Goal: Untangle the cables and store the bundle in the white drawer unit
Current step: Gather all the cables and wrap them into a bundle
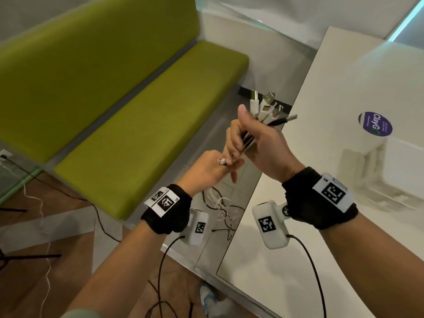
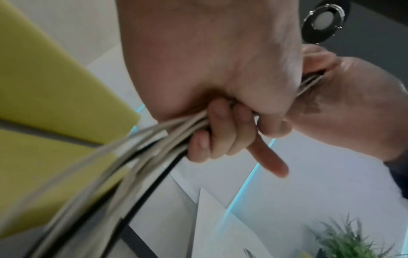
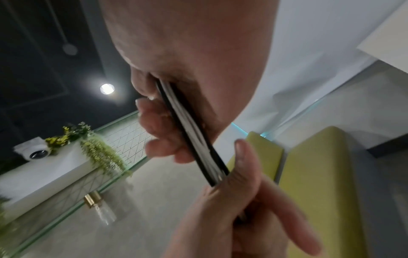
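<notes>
Between the green bench and the white table, both hands meet in mid-air on one bundle of cables (image 1: 249, 137). The right hand (image 1: 259, 143) is fisted round the bundle just under the plug ends (image 1: 268, 106), thumb standing up, with the plugs fanning out above the fist. The left hand (image 1: 206, 171) sits just below and to the left, touching the right; its fingers curl round the same strands, and one finger sticks out straight beneath. In the left wrist view the white and black strands run out of that grip toward the camera, blurred. Below the hands the free ends (image 1: 220, 207) hang in loose, crossing loops over the floor.

To do this step well, I judge the right fist should stay as the anchor while the left slides down the strands, combing them parallel and easing crossings apart rather than tugging a knot tight. The hanging loops look not yet sorted.

Both forearms rise from near to far, wrists bent up, the right higher than the left.

Farther out, the green bench (image 1: 142, 125) lies to the left and the white table (image 1: 344, 88) to the right. A white drawer unit (image 1: 390, 171) seems to stand at the right edge, though it is washed out.
</notes>
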Demonstrator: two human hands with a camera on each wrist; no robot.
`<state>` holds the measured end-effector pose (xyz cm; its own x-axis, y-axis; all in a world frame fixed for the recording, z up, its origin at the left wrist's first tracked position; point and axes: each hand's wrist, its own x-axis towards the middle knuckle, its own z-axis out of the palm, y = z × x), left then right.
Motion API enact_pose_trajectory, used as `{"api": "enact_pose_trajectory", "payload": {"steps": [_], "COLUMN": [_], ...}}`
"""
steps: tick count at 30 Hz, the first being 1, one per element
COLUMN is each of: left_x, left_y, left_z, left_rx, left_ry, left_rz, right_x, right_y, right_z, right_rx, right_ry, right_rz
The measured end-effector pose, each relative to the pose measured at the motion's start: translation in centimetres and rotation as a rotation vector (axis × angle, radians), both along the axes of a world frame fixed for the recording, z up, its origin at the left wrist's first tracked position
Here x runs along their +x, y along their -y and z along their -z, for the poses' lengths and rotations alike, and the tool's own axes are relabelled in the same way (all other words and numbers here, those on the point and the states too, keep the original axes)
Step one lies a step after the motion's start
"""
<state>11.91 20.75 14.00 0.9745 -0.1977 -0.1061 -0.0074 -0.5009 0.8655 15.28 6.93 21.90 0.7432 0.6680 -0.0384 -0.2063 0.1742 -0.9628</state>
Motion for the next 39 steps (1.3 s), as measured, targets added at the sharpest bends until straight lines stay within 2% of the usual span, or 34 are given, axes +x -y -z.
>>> {"api": "enact_pose_trajectory", "payload": {"steps": [4,8,11,17,21,26,30,34,36,39], "left_x": [-0.1,-1.2,-1.5,-0.8,-1.6,-2.8,-4.9,-4.7,-4.6,-4.4], "left_y": [0.1,0.9,1.2,-0.1,-2.5,-5.0,-8.8,-9.1,-9.3,-8.9], "left_z": [0.2,-1.3,-0.2,4.7,8.1,10.7,14.5,14.5,14.4,14.3], "left_rx": [0.114,0.031,-0.042,-0.112,-0.016,0.144,0.336,0.404,0.488,0.581], "left_ry": [0.129,0.096,0.047,-0.032,-0.059,0.035,-0.099,-0.127,-0.14,-0.299], "left_rz": [-0.125,-0.075,-0.08,-0.172,-0.274,-0.323,-0.383,-0.417,-0.38,-0.293], "right_x": [0.0,0.9,1.5,1.6,3.1,3.3,3.6,2.9,2.4,1.4], "right_y": [-0.2,1.2,1.6,1.8,3.6,4.2,5.2,4.4,4.2,3.6], "right_z": [0.1,-1.0,-1.3,-1.1,-2.5,-2.7,-3.2,-1.8,-1.2,-0.5], "right_rx": [0.115,0.19,0.116,0.027,0.03,-0.023,-0.052,-0.075,-0.081,-0.058], "right_ry": [-0.15,-0.364,-0.343,-0.26,-0.284,-0.258,-0.222,-0.151,-0.137,-0.106], "right_rz": [0.1,0.342,0.393,0.333,0.353,0.335,0.339,0.298,0.294,0.291]}}
